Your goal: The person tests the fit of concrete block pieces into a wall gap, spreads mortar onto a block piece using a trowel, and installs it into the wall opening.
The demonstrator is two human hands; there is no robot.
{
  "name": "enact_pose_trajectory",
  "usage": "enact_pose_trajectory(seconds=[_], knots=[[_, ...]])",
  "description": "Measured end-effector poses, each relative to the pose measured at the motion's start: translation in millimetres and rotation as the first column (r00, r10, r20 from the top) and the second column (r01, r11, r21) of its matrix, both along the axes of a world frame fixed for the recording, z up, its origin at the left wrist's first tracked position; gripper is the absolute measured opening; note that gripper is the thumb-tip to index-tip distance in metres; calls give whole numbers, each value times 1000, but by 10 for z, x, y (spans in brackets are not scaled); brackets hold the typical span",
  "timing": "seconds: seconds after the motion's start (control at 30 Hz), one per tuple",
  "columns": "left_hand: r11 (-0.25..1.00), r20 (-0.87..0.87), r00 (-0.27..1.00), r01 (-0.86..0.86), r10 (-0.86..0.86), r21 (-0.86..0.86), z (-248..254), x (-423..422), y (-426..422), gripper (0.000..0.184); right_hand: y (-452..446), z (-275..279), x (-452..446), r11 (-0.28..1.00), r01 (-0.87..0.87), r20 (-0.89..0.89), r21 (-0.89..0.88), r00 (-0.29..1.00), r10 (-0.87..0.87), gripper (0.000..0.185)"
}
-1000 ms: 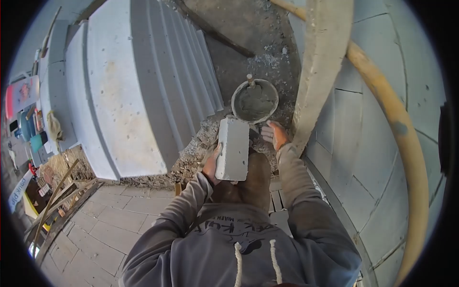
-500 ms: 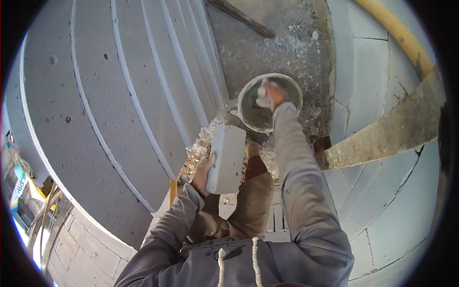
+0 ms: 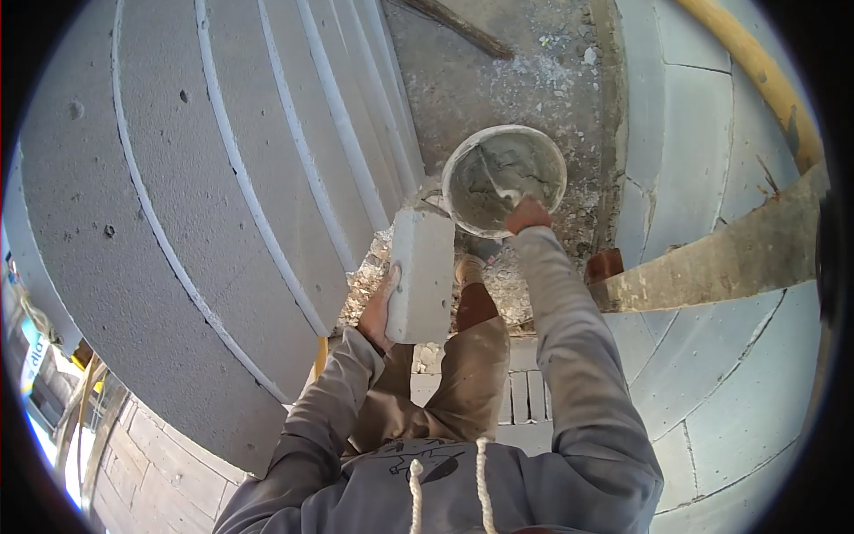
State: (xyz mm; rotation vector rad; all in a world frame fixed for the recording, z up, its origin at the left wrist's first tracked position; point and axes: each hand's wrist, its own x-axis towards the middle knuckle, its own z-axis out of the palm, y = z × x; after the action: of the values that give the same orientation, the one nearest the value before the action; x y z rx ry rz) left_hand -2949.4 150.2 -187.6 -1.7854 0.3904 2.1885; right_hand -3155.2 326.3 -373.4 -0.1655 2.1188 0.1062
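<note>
A pale grey concrete block (image 3: pixel 422 274) stands tilted in front of my legs, with my left hand (image 3: pixel 378 310) closed on its left side. Its broad face is turned up toward me. My right hand (image 3: pixel 529 214) is closed in a fist over the near rim of a round bucket (image 3: pixel 451 198). From that fist a trowel (image 3: pixel 508 193) reaches into the wet grey mortar (image 3: pixel 525 158); its blade is partly buried, and the handle is hidden by my fingers.
Large stacked grey blocks (image 3: pixel 240 240) rise on the left. A block wall (image 3: pixel 694 133) runs along the right, with a wooden plank (image 3: pixel 712 262) and a yellowish pole (image 3: pixel 756 67) across it. Rubble (image 3: pixel 360 285) lies around my feet. A stick (image 3: pixel 463 31) rests on the floor ahead.
My right hand has come back toward me from the bucket's middle to its near rim, the trowel now dipping into the mortar. My left hand still holds the block.
</note>
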Motion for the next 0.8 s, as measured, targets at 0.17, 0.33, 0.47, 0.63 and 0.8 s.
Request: enact_pose_trajectory(seconds=[0.17,0.33,0.47,0.63,0.8], knots=[[1000,-15,1000,18,-18,-23,-5,5,-28,63,66,-427,41,998,19,-89,-67,996,-25,38],[1000,-31,999,-14,14,-26,-49,59,29,60,56,-349,157,983,-184,-36,-26,983,183,37],[999,-26,999,19,-21,-46,-70,46,-3,55,278,-368,251,912,-379,60,-155,918,392,29],[998,-117,992,-54,49,-40,-5,-11,32,54,514,181,286,955,-155,17,-252,986,165,36],[967,-235,938,-246,254,63,414,-155,107,51,920,1190,726,749,353,189,-560,935,-299,51]])
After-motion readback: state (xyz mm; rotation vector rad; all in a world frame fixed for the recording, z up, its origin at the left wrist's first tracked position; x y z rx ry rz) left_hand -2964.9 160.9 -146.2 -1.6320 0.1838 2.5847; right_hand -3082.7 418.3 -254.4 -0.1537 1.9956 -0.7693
